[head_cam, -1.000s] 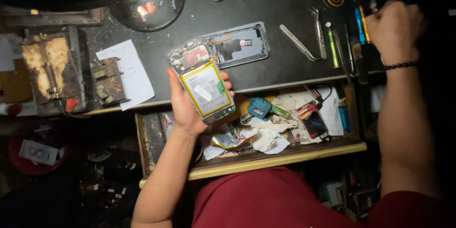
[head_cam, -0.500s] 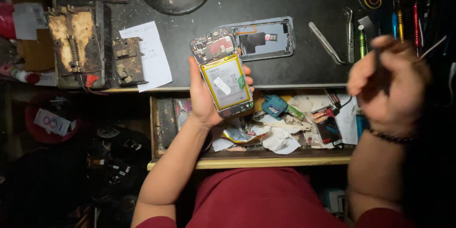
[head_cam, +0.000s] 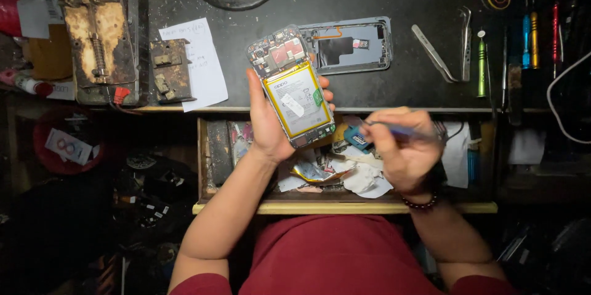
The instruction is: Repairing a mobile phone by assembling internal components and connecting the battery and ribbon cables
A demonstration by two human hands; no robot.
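**Opened phone held over the drawer**

The left hand (head_cam: 268, 126) grips an opened smartphone (head_cam: 292, 89), battery showing, above the desk edge (head_cam: 184, 109). The right hand (head_cam: 403, 150) pinches a blurred thin tool (head_cam: 400, 130); its tip is indistinct. Drawer clutter (head_cam: 345, 175) lies partly hidden.

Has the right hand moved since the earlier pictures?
Yes. The right hand, holding a thin tool, has come from the tool row at the bench's far right down over the open drawer.
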